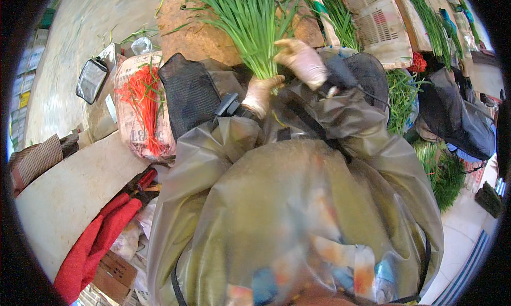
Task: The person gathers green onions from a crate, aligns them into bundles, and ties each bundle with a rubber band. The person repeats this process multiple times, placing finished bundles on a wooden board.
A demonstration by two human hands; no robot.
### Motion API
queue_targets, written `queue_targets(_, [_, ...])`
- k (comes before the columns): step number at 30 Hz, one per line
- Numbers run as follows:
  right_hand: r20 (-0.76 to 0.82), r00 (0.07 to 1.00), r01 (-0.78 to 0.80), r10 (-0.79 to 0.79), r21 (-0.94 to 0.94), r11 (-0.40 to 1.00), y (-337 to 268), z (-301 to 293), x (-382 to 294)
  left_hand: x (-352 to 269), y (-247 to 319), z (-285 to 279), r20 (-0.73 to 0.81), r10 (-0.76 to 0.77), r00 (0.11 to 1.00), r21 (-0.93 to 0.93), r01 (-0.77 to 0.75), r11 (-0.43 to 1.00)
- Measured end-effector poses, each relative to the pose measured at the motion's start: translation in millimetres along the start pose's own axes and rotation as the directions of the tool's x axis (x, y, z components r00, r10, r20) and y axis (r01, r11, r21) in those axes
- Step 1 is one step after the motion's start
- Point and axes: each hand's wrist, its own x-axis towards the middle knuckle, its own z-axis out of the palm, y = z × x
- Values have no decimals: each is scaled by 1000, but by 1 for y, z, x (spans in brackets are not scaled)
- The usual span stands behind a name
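My left hand (261,92), in a pale glove, grips a bunch of long flat green leaves like garlic chives (251,34) near its pale stem ends. The leaves fan out away from me over a worn brown board (195,34). Just right of the stems is my right hand (303,62), gloved too and slightly blurred. Its fingers are apart and curved by the leaves' edge, with nothing seen held in them. Whether its fingertips touch the leaves is hard to tell.
On the left, red-orange ties (145,106) lie on a printed sack (167,132), near a clear zip pouch (92,79). More chives (339,22) and a plastic crate (377,24) stand at upper right. Loose leaves fill a bag (399,100). A person's dark-clothed leg (459,110) is at right.
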Motion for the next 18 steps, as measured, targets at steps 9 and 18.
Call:
queue_targets(9, [185,972,-147,145,-3,989,11,6,10,1,-1,-9,109,65,992,-132,-50,990])
queue_targets(18, [392,916,-248,84,389,887,-14,-39,-16,-1,4,-4,20,7,1000,0,-7,1000])
